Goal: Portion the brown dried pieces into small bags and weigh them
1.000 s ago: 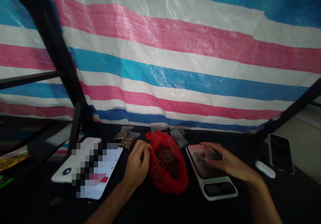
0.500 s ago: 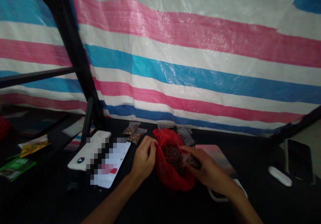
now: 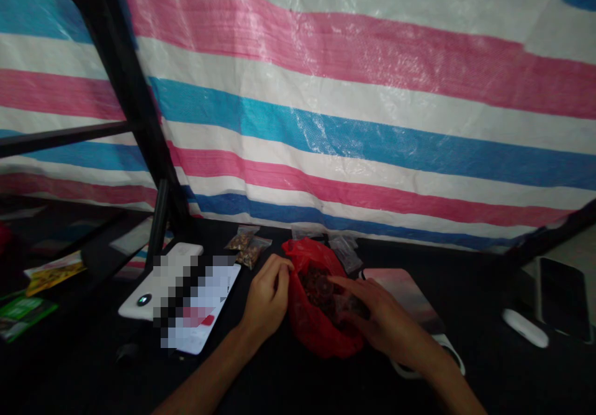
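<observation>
Red plastic bag point(image 3: 321, 334) on a black tabletop point(image 3: 93, 371), mouth gaping, full of dark brown dried pieces point(image 3: 313, 291). Left hand point(image 3: 267, 300) curled closed, fingertips pinched together against the bag's left rim. Right hand point(image 3: 372, 309) over the bag's mouth, fingers spread and touching the pieces (anything tucked under that palm too shadowed to tell). Hands apart, bag between them. Just behind the bag, small clear zip bags point(image 3: 246, 247) of brown pieces toward its left, more clear bags point(image 3: 344, 254) toward its right. Just beyond the right hand, a digital kitchen scale point(image 3: 403, 294), its front end partly under the wrist. Further right, a white earbud case point(image 3: 524, 328) beside a black smartphone point(image 3: 563, 297). Left of the left hand, a pixelated white slab point(image 3: 161, 278) and a pixelated card point(image 3: 205, 309). Behind everything, pink, blue and white striped tarpaulin point(image 3: 354, 123) on a black metal frame point(image 3: 135, 105).
</observation>
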Demonstrator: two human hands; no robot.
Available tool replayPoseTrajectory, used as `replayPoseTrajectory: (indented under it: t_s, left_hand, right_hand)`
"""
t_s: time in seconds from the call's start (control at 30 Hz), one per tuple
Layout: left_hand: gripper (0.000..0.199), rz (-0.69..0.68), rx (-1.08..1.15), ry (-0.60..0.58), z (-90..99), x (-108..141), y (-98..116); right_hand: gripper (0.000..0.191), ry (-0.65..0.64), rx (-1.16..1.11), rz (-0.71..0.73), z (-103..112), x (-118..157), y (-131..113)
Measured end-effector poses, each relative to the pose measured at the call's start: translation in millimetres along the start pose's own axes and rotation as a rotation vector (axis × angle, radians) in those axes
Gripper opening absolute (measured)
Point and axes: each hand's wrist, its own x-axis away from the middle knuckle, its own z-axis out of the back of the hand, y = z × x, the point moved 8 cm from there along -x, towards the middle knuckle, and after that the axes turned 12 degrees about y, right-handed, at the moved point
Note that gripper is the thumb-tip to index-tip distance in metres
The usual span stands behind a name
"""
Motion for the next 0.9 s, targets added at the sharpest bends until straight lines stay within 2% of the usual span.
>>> replayPoseTrajectory:
  t_s: [0.17,0.4,0.5,0.63,0.73,0.8,0.9]
  left_hand:
    - [0.031,0.027,-0.002,0.012,3.6,-0.9,2.1]
    - [0.031,0.025,0.000,-0.010,-0.4,0.4,3.7]
    - [0.030,0.022,0.002,-0.020,-1.2,1.8,3.8]
    - [0.031,0.035,0.006,-0.022,-0.5,1.0,1.3]
    - [0.031,0.032,0.003,-0.029,-1.5,0.5,0.2]
    - [0.031,0.025,0.002,-0.039,-3.1,1.2,0.3]
    - [0.031,0.020,0.002,-0.046,-4.6,2.7,0.9]
  right_hand:
    - [0.048,0.008,0.007,0.041,-0.8,-1.2,-1.3]
    - [0.047,0.054,-0.025,0.011,4.9,-1.1,0.8]
    - [0.042,0.123,-0.048,0.009,25.2,0.2,7.5]
    - [0.031,0.211,0.015,-0.093,61.1,3.2,40.3]
    - [0.039,0.175,0.084,-0.175,75.7,7.2,64.2]
    - [0.047,0.149,0.084,-0.184,80.8,10.1,71.1]
    - [0.056,0.222,0.041,-0.188,94.0,14.4,75.3]
